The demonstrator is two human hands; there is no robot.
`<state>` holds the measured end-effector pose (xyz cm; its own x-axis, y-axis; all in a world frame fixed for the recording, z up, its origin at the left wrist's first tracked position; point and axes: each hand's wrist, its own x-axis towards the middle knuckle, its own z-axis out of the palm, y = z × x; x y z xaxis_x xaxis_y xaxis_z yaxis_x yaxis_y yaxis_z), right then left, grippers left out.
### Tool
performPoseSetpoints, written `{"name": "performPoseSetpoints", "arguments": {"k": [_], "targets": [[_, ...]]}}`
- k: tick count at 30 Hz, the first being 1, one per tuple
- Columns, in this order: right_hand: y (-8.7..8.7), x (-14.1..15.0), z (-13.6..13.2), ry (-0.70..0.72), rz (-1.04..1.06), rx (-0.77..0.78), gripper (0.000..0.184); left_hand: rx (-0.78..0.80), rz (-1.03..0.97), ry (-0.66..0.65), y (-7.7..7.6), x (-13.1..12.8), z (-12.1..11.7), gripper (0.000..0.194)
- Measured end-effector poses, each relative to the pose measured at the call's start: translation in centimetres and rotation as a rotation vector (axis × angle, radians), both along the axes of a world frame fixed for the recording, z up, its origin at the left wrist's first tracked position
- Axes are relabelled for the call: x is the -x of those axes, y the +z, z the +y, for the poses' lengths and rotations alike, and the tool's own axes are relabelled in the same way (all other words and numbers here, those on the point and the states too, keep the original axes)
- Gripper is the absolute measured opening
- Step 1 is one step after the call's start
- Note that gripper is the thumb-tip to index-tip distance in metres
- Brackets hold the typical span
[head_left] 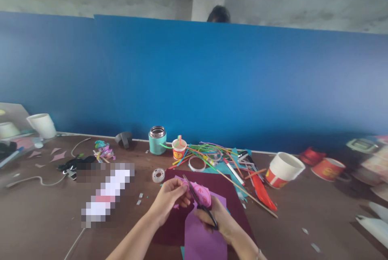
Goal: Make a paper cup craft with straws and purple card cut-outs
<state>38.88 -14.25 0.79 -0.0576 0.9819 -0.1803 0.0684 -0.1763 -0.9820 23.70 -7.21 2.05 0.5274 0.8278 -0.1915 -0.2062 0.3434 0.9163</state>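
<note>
My left hand (pixel 169 199) pinches the edge of a small pink paper piece (pixel 201 193) and holds it above the table. My right hand (pixel 220 220) is closed round the black handles of scissors (pixel 200 203), whose blades point up and left across the pink piece. Under both hands lie a dark maroon paper sheet (pixel 222 183) and a purple sheet (pixel 203 237).
Behind the sheets are tape rolls (pixel 158 175), a teal jar (pixel 157 140), a small paper cup (pixel 179 149), a tangle of coloured straws (pixel 209 153), a wooden stick (pixel 248 195) and a white bucket (pixel 283 170). A blue partition (pixel 212 82) lines the table's far edge, with a person's head (pixel 218 14) above it.
</note>
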Motion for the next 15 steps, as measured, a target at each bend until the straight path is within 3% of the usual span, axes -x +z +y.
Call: {"name": "performPoseSetpoints", "arguments": {"k": [8,15], "targets": [[0.5,-0.3,0.0,-0.005,0.042,0.008,0.033,-0.007,0.015,-0.048,-0.7,0.1,0.4,0.037],[1.2,-0.5,-0.2,0.036,0.065,-0.010,0.031,-0.011,0.024,-0.053,-0.3,0.2,0.4,0.037]]}}
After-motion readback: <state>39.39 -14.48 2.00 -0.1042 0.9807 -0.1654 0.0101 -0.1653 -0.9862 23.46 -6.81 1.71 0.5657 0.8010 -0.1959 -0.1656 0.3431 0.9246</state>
